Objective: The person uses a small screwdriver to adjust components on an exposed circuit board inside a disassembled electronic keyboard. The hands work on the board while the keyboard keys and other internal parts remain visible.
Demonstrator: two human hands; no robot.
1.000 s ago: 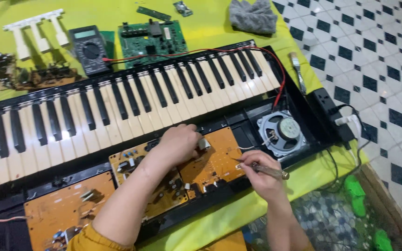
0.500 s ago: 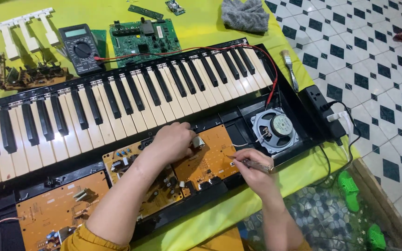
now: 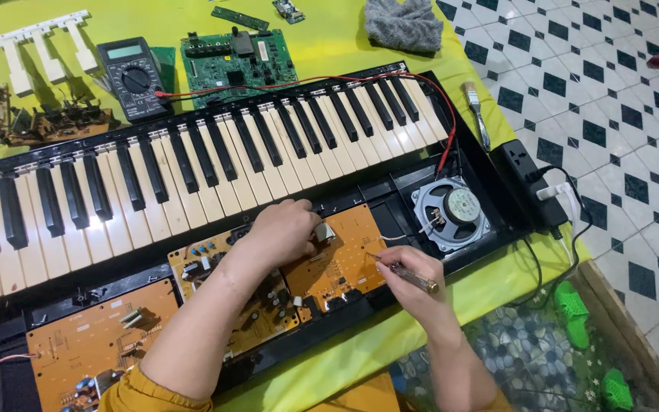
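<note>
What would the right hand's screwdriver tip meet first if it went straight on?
Probably the orange circuit board: the right hand aims the screwdriver left, tip just above it. Depth is unclear.

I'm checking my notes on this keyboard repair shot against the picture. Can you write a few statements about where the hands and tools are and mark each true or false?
1. The right hand holds a screwdriver over the orange circuit board. True.
2. The left hand rests on the speaker. False: it grips a small part on the orange circuit board, left of the speaker.
3. The multimeter lies on the yellow cloth behind the keys. True.
4. The brush lies inside the keyboard case. False: it lies on the yellow cloth beside the keyboard's right end.
5. The green circuit board is mounted inside the keyboard. False: it lies loose on the cloth next to the multimeter.
</note>
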